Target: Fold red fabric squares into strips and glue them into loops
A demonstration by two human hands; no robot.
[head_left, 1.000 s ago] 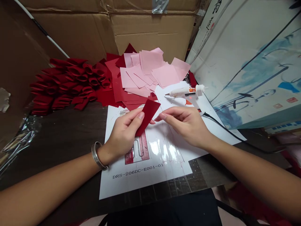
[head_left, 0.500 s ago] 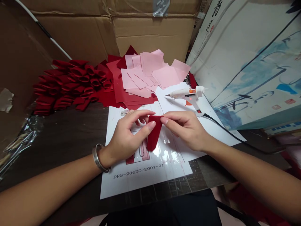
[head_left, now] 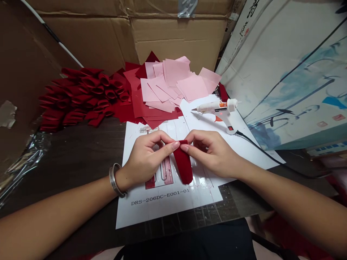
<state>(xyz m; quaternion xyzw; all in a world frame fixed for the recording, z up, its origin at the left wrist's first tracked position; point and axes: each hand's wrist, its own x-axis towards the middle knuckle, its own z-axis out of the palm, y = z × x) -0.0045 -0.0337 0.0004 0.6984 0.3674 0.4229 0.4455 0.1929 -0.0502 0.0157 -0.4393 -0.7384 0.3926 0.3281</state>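
A red felt piece [head_left: 183, 164], hanging below the fingers [head_left: 170, 147] over the printed sheet [head_left: 168, 207], is gripped at its folded top by left hand [head_left: 145, 160] and right hand [head_left: 214, 153]; folding seems in hand, and the glue gun [head_left: 217, 107] beyond the fingers is judged needed next.

Folded strip [head_left: 183, 166] over printed sheet [head_left: 162, 207], glue gun [head_left: 217, 107] behind right, paper squares [head_left: 176, 81] behind, rolled pieces [head_left: 78, 97] left
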